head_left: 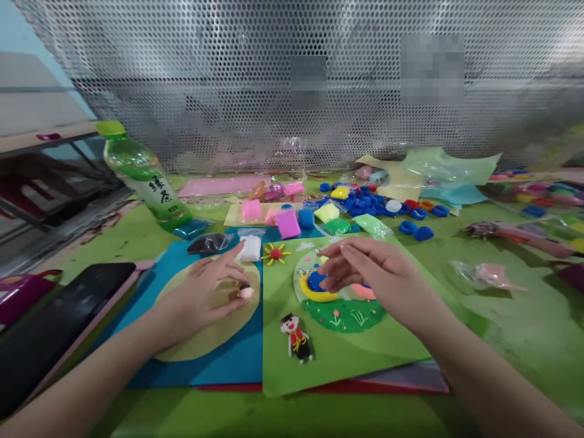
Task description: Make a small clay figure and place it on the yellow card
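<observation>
My left hand (205, 292) pinches a small pink clay ball with a black top (245, 291) between thumb and fingertips, just above a tan paper oval (196, 340) on a blue sheet (237, 371). My right hand (374, 274) hovers over the green sheet (292, 374), fingers loosely bent and apart, with nothing seen in it. Partly behind that hand is a clay picture with snails on a green clay meadow (344, 315). On the same sheet lie a clay figure (296, 339) in red and black and a clay sun (275, 253).
A green tea bottle (141, 176) stands at the back left, and a black phone (64, 328) lies at the left. Behind the sheets are coloured clay packs (288, 224) and blue rings (365, 204). A perforated metal panel (237, 79) rises at the back.
</observation>
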